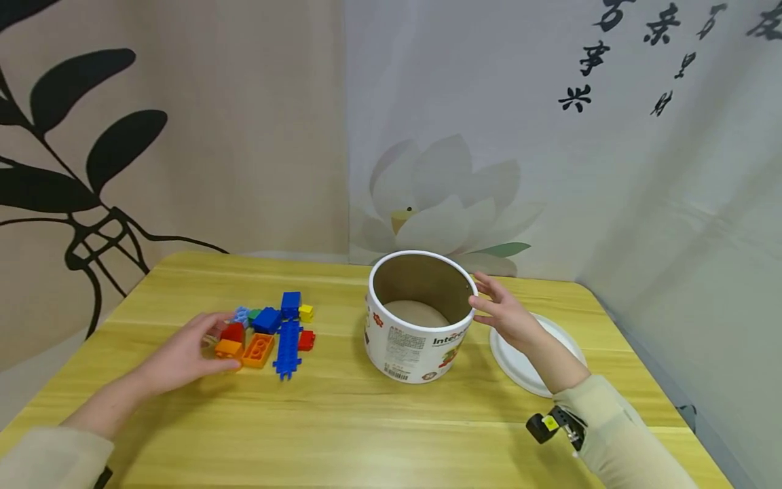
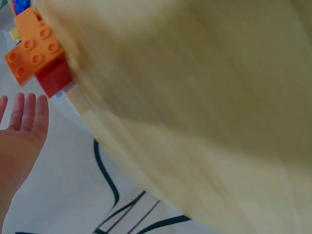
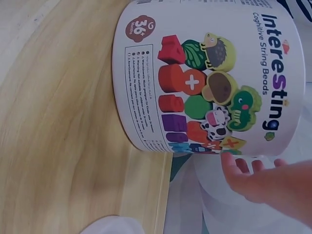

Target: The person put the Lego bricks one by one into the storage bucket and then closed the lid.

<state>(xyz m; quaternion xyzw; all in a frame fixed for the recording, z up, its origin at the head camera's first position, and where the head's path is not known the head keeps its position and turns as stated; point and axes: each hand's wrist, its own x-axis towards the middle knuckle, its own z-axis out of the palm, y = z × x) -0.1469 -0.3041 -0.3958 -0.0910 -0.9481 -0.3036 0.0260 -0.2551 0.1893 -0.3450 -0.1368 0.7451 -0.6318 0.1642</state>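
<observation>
Building blocks lie in a cluster at the left of the table. My left hand [image 1: 186, 350] reaches to their near left side, thumb and fingers spread about an orange block [image 1: 229, 349] and a red block [image 1: 233, 332]. In the left wrist view its fingers [image 2: 29, 112] look straight and apart from the blocks. A white round cardboard tub [image 1: 400, 353], printed with string beads in the right wrist view, stands upright and uncovered, its bare bottom showing. At the tub's right rim, my right hand [image 1: 504, 312] touches the side with loosely extended fingers.
A white round lid [image 1: 568, 333] lies flat on the table, partly under the right forearm. Blue track-like block [image 1: 288, 350], another orange block [image 1: 258, 350], yellow block [image 1: 306, 312] and small red block [image 1: 307, 340] belong to the cluster. Printed curtains hang behind the wooden table [image 1: 342, 435].
</observation>
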